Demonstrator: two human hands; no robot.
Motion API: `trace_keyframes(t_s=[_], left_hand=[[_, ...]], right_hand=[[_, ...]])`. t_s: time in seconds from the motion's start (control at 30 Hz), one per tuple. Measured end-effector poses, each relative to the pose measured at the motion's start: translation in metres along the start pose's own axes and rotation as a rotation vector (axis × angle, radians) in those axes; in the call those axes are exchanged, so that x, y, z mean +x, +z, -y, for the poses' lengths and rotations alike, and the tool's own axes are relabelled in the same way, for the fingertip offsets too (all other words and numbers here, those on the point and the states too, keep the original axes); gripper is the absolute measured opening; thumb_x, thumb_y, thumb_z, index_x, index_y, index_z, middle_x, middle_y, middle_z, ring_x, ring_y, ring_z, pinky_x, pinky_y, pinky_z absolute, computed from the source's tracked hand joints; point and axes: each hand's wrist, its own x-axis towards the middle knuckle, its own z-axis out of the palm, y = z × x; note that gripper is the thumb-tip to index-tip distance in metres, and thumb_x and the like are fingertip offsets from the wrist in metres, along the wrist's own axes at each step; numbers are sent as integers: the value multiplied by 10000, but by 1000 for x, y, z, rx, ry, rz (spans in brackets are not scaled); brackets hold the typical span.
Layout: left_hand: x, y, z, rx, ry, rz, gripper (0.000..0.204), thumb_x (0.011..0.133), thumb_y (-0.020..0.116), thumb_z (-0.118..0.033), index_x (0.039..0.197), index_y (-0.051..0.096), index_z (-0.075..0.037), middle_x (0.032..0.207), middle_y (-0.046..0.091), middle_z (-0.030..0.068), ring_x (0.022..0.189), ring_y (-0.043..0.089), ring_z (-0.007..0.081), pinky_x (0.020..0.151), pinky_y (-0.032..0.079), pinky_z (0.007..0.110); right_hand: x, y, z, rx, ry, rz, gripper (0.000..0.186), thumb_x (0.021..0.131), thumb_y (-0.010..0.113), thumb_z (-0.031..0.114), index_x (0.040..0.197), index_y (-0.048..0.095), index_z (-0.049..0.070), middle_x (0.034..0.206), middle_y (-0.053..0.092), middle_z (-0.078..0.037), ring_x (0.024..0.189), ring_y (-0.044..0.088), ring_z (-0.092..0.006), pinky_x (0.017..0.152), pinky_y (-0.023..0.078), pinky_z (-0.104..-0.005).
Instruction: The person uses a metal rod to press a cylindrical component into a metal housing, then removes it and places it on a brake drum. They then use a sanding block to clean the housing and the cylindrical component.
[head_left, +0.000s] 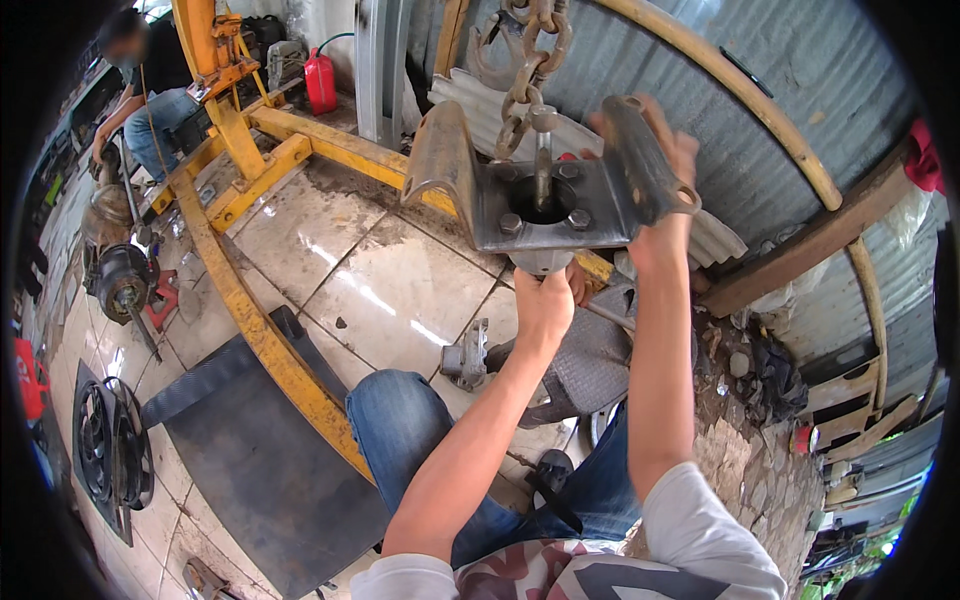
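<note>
In front of me a heavy steel bracket (600, 222) hangs level, with a bolted base plate, two curved side flanges and a round hole in the middle. A thick chain (526, 80) comes down from above, and a metal rod (543, 165) below it passes into the hole. Under the plate, my left hand (545, 312) is closed around the bracket's round lower neck. My right hand (672, 165) is raised at the right flange, partly behind it; motion smears its fingers, so its grip cannot be told. Beneath hangs or lies a grey ribbed metal part (590, 355), partly covered by my arms.
A yellow steel hoist frame (240, 300) stands on the tiles at left. Beyond it a person (150, 100) crouches by a greasy mechanical assembly (122, 275). A black mat (270, 450) lies at lower left. Corrugated metal sheeting (800, 90) and a wooden beam (800, 235) bound the right.
</note>
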Motion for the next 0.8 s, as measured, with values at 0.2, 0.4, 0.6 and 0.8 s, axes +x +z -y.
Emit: trace_keyframes(t_s=[0.2, 0.4, 0.6, 0.8], left_hand=[[5, -7, -2, 14, 4, -58, 451, 1006, 480, -278, 626, 302, -112, 492, 295, 0, 423, 274, 120, 447, 304, 316], [11, -15, -4, -20, -14, -58, 471, 1018, 452, -293, 610, 287, -127, 477, 276, -3, 415, 265, 125, 439, 292, 315], [10, -11, -1, -65, -56, 42, 510, 1022, 446, -348, 590, 281, -134, 463, 272, 0, 405, 247, 129, 433, 294, 317], [9, -29, -8, -42, -90, 47, 518, 1018, 449, -370, 589, 284, -132, 460, 265, 4, 407, 252, 132, 440, 304, 317]], right_hand=[[46, 6, -39, -422, 239, 550, 604, 891, 655, 255, 1399, 422, 27, 1283, 563, -124, 1158, 563, -207, 998, 451, -342], [76, 0, -78, -237, 292, 629, 496, 889, 665, 300, 1270, 516, 20, 1264, 559, -118, 1119, 597, -235, 1006, 477, -366], [113, -52, -110, -220, 425, 546, 438, 834, 746, 241, 1169, 559, 30, 1282, 549, -125, 1093, 616, -249, 972, 507, -389], [136, 4, -64, -389, 278, 744, 158, 895, 668, 112, 1020, 662, 16, 933, 701, -59, 863, 678, -146, 789, 543, -291]])
